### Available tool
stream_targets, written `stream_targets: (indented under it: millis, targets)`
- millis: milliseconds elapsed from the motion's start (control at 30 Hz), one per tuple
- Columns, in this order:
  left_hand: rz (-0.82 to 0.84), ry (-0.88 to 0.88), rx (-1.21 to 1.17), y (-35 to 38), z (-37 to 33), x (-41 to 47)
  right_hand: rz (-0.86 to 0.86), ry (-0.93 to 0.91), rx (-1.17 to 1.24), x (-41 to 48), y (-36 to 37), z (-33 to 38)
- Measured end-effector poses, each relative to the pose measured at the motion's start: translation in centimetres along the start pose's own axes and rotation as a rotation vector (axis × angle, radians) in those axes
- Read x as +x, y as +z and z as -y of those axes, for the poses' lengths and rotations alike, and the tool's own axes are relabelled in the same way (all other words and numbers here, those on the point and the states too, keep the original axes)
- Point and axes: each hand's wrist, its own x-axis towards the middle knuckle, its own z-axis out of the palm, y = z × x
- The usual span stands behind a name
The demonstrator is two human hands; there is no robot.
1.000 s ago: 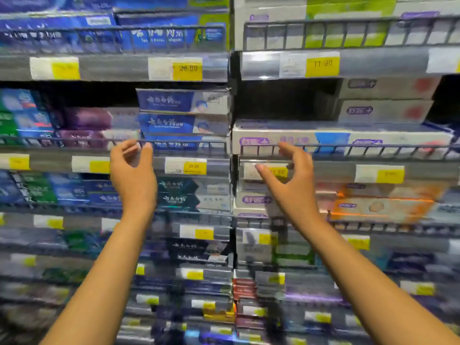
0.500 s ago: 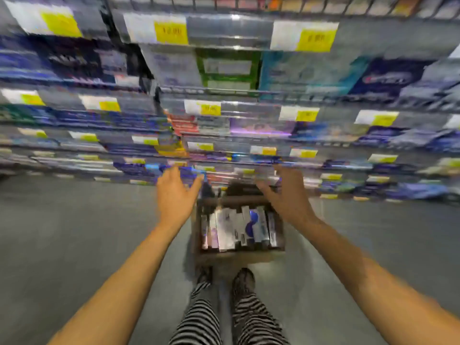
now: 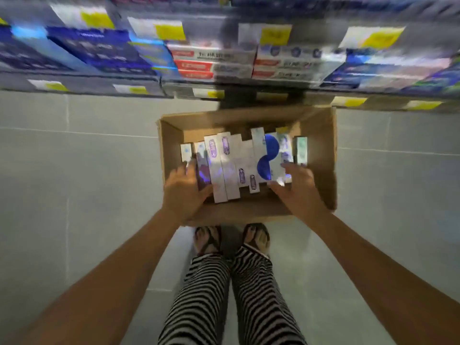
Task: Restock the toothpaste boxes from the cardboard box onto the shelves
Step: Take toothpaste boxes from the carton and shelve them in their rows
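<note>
Left hand [image 3: 185, 192]: fingers loose, you are touching the row's left end.
Right hand [image 3: 296, 188]: likewise slack, right end.
Toothpaste boxes [image 3: 231, 165]: lying between your hands in cardboard box [image 3: 321, 155]; probably light, stiff; pinch long sides.

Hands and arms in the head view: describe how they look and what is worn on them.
The left hand and right hand are bare. There are no gloves, and no ring shows, though blur hides fine detail. The left forearm and right forearm are uncovered up to the frame edge, with no sleeve, watch or bracelet in sight. Below them are black-and-white striped trousers.
</note>
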Motion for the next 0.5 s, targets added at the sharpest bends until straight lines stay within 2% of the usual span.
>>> stream_targets:
  millis: [100, 300, 400, 500]
  targets:
    - [0.034, 0.019, 0.070, 5.2, 2.3, 5.4, 0.084, -0.006, 0.028, 4.8, 5.7, -1.7]
    - [-0.019, -0.048, 0.052, 11.6, 4.0, 14.4, 0.034, -0.089, 0.075, 11.6, 13.0, -3.1]
    - [-0.084, -0.063, -0.057, 13.1, 4.6, 16.9, -0.033, -0.124, 0.066, 13.9, 14.8, -3.6]
    - [-0.242, -0.040, -0.032, 13.5, 5.0, 17.5, -0.057, -0.125, 0.089, 15.1, 15.8, -3.8]
